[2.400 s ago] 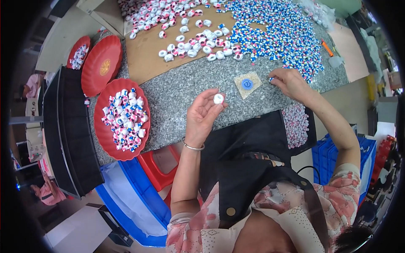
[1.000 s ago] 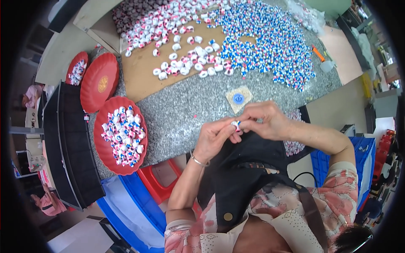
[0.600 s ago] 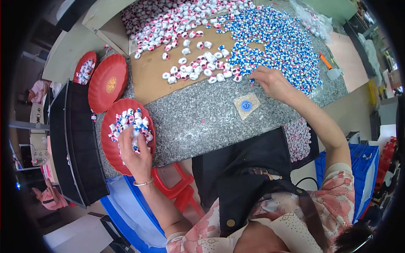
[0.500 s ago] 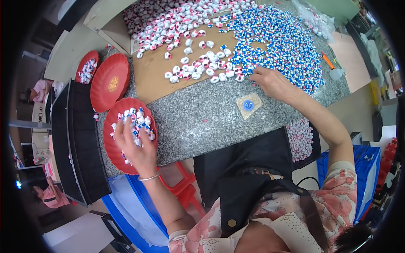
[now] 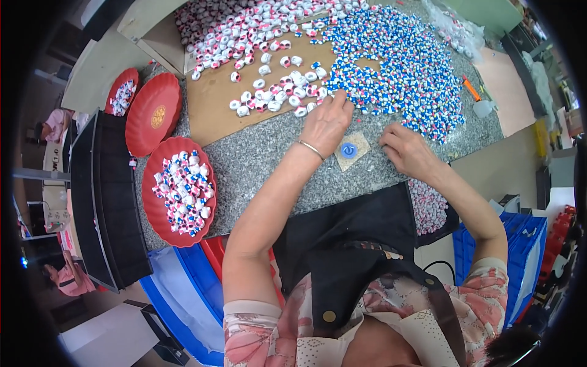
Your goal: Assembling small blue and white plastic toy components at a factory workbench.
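Observation:
My left hand [image 5: 328,125] reaches to the border between the small white-and-pink plastic pieces [image 5: 269,98] and the pile of small blue-and-white pieces [image 5: 409,67]. Its fingers are drawn together, and whatever they grip is hidden. Farther right, my right hand [image 5: 408,150] hovers over the speckled stone tabletop [image 5: 263,171] with thumb and fingertips pinched; what they hold is too small to name. Between the hands lies a tan square pad [image 5: 344,164] bearing a round blue fixture [image 5: 349,150]. At the left, a scalloped red plate [image 5: 150,205] holds joined white-and-blue pieces.
Behind that plate sit a red plate with a gold emblem [image 5: 143,129] and a smaller red plate [image 5: 131,74]. Brown cardboard [image 5: 211,110] lies under the white pieces. An orange-handled tool [image 5: 471,89] and a clear plastic bag [image 5: 455,30] are at the right. Blue crates [image 5: 183,287] stand below.
My left hand has left the red plate and moved right to the pieces. My right hand has drawn back from the pile toward me, slightly right. The view has shifted a little.

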`<action>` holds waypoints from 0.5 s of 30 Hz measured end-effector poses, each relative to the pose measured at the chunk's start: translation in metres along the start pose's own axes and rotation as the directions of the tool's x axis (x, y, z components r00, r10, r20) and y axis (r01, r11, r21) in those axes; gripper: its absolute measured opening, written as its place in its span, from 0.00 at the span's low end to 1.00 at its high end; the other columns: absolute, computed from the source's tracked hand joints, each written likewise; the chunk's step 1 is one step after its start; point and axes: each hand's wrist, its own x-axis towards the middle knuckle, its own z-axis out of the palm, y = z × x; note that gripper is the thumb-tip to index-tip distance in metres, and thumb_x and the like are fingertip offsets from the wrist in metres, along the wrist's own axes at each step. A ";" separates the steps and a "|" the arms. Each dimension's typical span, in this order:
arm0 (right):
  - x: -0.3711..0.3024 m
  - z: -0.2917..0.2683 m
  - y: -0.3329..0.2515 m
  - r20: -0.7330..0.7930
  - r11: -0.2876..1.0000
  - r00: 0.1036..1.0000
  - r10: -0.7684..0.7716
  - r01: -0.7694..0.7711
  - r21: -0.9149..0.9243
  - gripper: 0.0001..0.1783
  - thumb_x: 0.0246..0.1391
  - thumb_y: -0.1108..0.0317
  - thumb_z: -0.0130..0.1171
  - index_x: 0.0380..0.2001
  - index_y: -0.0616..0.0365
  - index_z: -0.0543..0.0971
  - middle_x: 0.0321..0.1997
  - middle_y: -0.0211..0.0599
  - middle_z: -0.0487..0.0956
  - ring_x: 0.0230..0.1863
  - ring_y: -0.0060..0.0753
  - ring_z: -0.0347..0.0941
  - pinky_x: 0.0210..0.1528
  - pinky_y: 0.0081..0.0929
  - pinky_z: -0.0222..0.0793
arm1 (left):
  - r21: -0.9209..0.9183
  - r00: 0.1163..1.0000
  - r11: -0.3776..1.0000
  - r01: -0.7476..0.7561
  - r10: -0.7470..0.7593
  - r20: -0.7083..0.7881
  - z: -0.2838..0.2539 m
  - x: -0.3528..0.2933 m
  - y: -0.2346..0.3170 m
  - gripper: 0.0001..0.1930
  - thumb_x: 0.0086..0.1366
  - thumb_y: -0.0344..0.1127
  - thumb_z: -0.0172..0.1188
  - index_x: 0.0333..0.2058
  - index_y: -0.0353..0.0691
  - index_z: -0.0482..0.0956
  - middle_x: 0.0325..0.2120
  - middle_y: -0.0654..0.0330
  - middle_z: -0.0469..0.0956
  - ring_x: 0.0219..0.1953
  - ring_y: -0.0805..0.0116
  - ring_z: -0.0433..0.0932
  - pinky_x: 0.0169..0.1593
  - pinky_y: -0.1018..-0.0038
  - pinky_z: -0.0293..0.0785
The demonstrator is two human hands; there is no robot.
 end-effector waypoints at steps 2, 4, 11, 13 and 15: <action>-0.005 -0.002 -0.001 0.006 0.994 0.999 0.054 -0.054 0.091 0.08 0.46 0.80 0.58 0.32 0.61 0.76 0.35 0.40 0.74 0.36 0.44 0.75 0.36 0.36 0.73 | 0.067 0.998 0.996 -0.064 0.062 0.024 -0.001 0.002 -0.001 0.09 0.51 0.24 0.54 0.33 0.35 0.73 0.37 0.55 0.70 0.36 0.62 0.75 0.38 0.68 0.77; 0.003 -0.008 -0.002 0.088 0.922 0.953 0.289 -0.302 0.243 0.08 0.48 0.78 0.60 0.34 0.60 0.77 0.34 0.39 0.77 0.34 0.39 0.75 0.35 0.31 0.71 | 0.028 0.997 0.997 -0.075 0.075 0.007 -0.002 -0.002 -0.008 0.12 0.51 0.22 0.54 0.37 0.35 0.72 0.41 0.54 0.71 0.39 0.59 0.75 0.41 0.67 0.76; 0.004 -0.010 0.003 0.126 0.962 0.978 0.167 -0.189 0.196 0.10 0.50 0.79 0.59 0.37 0.59 0.79 0.35 0.40 0.78 0.35 0.40 0.75 0.37 0.32 0.71 | -0.068 0.997 0.995 0.074 -0.076 -0.030 -0.025 -0.049 -0.013 0.16 0.55 0.20 0.53 0.44 0.35 0.71 0.42 0.51 0.72 0.42 0.54 0.75 0.44 0.64 0.74; 0.000 -0.005 0.007 0.128 0.984 0.990 0.054 -0.075 0.160 0.12 0.48 0.81 0.58 0.38 0.61 0.79 0.36 0.42 0.77 0.38 0.46 0.76 0.39 0.35 0.72 | -0.367 0.905 0.853 0.373 -0.421 -0.059 -0.040 -0.064 -0.007 0.16 0.58 0.21 0.54 0.47 0.34 0.72 0.41 0.53 0.72 0.40 0.60 0.76 0.41 0.68 0.75; -0.001 -0.008 0.005 0.140 0.990 0.988 0.059 -0.075 0.115 0.12 0.47 0.81 0.58 0.37 0.62 0.79 0.37 0.43 0.77 0.39 0.47 0.76 0.39 0.36 0.72 | -0.501 0.839 0.709 0.497 -0.541 0.067 -0.045 -0.081 -0.008 0.16 0.61 0.22 0.56 0.49 0.34 0.73 0.41 0.58 0.73 0.38 0.67 0.77 0.41 0.72 0.75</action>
